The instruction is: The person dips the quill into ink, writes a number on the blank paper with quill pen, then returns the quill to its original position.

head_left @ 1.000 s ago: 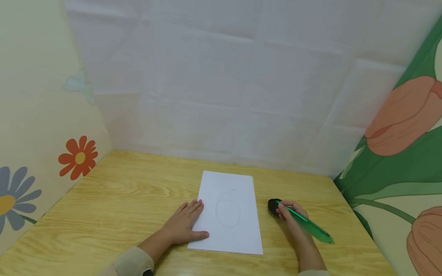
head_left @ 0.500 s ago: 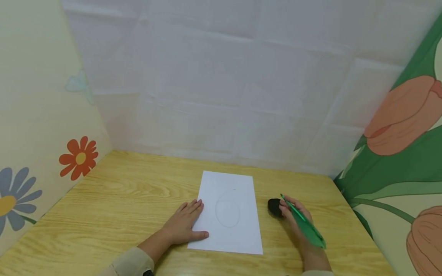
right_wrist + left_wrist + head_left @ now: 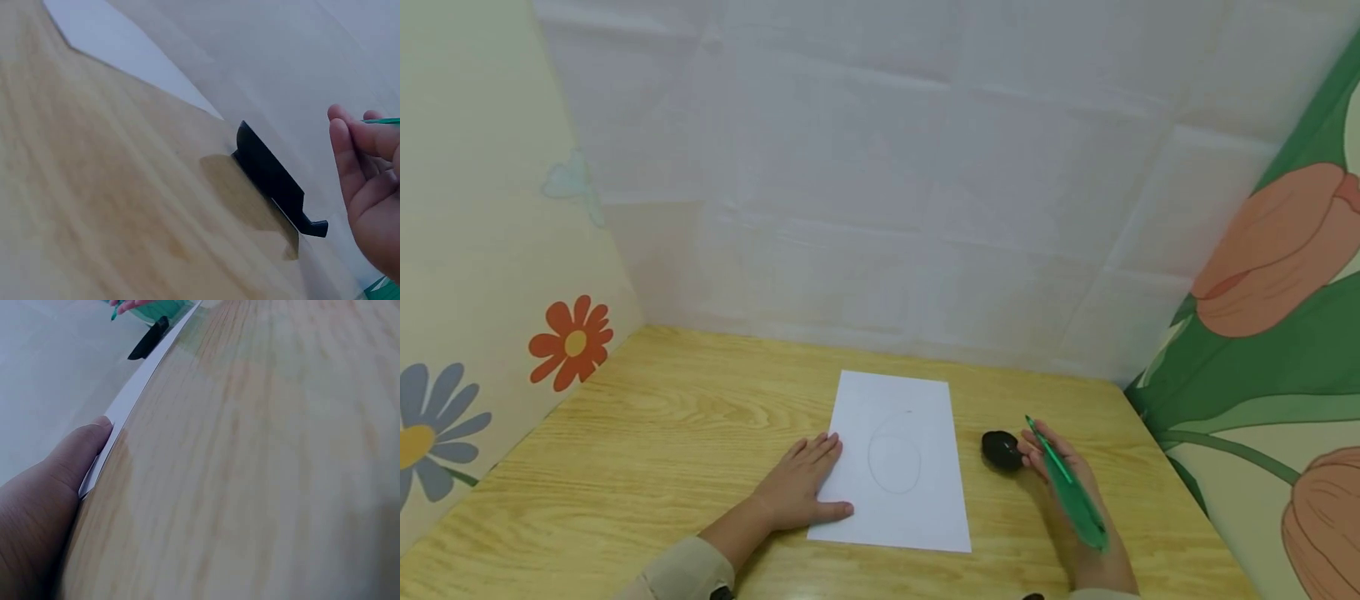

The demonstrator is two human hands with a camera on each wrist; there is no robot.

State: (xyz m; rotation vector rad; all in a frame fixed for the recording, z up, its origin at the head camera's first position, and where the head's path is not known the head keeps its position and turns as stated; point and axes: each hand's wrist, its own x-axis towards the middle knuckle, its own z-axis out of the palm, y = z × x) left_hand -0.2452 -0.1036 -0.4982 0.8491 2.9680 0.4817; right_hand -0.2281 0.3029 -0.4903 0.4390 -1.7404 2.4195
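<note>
My left hand (image 3: 801,483) rests with straight fingers on the left edge of a white sheet of paper (image 3: 936,517), its thumb spread over the lower part. A faint thin line curves into a 6-like loop on the sheet. My right hand (image 3: 1063,467) pinches a green quill pen (image 3: 1078,504); its slim tip points away from me and its feather trails back over the wrist. A small, shiny black dish-like thing (image 3: 1002,450) sits on the table just left of the right fingers. In the right wrist view, this black thing (image 3: 269,169) shows a short projection at one end.
The yellow wood-grain table (image 3: 700,392) extends to both sides of the paper. A creased white sheet (image 3: 850,208) hangs behind it. Walls painted with flowers, one a red flower (image 3: 574,343), stand at left and right.
My right hand has moved right with the quill pen, whose tip has left the black dish-like thing and now points more steeply away. The left hand and the paper stay put.
</note>
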